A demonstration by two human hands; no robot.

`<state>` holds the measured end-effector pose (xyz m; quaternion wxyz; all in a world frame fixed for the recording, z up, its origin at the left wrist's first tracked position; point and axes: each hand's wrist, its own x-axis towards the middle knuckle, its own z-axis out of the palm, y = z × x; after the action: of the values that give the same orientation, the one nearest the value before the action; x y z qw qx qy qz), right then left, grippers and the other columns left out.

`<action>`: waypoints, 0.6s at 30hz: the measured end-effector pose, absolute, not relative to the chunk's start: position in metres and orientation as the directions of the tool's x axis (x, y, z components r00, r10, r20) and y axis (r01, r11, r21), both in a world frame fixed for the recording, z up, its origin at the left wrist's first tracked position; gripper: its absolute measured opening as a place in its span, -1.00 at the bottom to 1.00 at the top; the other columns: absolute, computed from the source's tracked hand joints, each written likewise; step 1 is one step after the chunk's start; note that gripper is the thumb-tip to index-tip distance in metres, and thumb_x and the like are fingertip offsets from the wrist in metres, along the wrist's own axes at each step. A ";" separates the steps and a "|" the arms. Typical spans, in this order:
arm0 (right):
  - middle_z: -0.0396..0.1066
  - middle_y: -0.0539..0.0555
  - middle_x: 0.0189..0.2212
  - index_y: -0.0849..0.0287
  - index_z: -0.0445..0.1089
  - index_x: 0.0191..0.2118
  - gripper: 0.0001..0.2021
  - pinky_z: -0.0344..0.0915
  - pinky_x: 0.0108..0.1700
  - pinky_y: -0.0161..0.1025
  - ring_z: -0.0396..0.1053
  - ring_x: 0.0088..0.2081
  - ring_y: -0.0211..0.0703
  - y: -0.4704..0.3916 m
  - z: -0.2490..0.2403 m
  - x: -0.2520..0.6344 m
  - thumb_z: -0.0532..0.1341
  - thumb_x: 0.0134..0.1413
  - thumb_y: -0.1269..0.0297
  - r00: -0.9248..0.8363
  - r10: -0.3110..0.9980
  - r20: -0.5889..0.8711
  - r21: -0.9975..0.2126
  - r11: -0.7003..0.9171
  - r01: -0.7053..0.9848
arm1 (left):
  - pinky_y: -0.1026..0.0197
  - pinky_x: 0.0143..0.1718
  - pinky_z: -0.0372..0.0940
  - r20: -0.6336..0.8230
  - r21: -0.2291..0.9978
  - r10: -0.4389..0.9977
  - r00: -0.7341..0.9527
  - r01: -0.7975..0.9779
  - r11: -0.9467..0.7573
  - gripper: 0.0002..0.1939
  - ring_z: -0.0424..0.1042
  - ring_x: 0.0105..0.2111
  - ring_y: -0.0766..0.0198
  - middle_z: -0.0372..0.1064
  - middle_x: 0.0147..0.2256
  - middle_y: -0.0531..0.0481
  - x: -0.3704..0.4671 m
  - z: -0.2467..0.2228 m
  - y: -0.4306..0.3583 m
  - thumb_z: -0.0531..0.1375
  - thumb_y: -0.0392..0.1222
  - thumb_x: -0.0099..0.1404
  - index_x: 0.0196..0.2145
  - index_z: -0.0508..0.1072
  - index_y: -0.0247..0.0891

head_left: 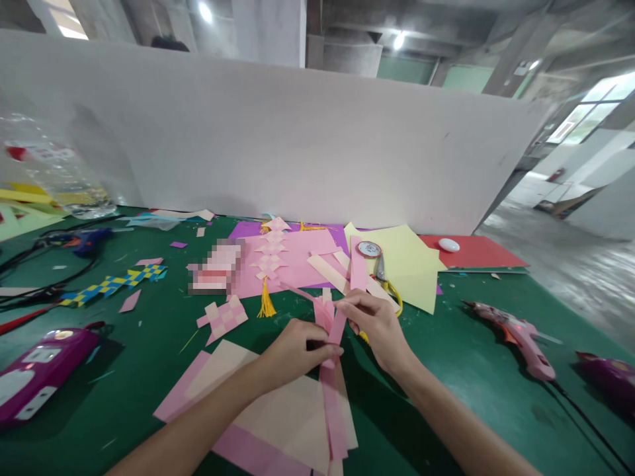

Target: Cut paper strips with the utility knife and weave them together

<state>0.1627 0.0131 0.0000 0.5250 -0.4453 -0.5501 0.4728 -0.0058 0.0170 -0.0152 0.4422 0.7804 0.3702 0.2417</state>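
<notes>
Strips of pink paper (331,410) hang down between my hands, over a stack of cream and pink sheets (282,416). My left hand (297,352) is closed, thumb and fingers pinching the strips near a folded crossing. Just to the right, my right hand (374,324) is closed too, its fingertips on a pink strip at that crossing. The exact fold is partly hidden by my fingers. Left of my hands lies a small woven pink-and-cream paper piece (228,319). Beyond it, a woven paper ornament (270,254) with a yellow tassel (266,302) rests on pink paper.
Scissors with yellow handles (395,296) and a round tape roll (369,249) lie beyond my right hand. A pink glue gun (518,337) is at right, with its cord. A purple power strip (44,373) and a plastic bottle (62,168) stand left. A white board (297,139) closes off the back.
</notes>
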 end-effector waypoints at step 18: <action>0.29 -0.01 -0.45 0.18 0.44 -0.46 -0.83 0.00 -0.56 -0.31 0.08 -0.58 -0.37 0.014 0.000 0.168 0.26 0.02 0.19 -0.001 0.984 0.180 -0.983 0.180 -0.040 | 0.39 -0.45 0.24 0.033 0.884 0.786 0.618 0.349 -0.311 -0.72 0.44 -0.47 0.34 0.50 -0.50 0.03 -0.006 -0.015 0.018 0.13 -0.15 0.26 -0.51 0.54 -0.29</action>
<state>0.1677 0.0137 0.0004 0.5519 -0.4416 -0.5341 0.4639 -0.0055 0.0178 -0.0153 0.4583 0.7738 0.3666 0.2383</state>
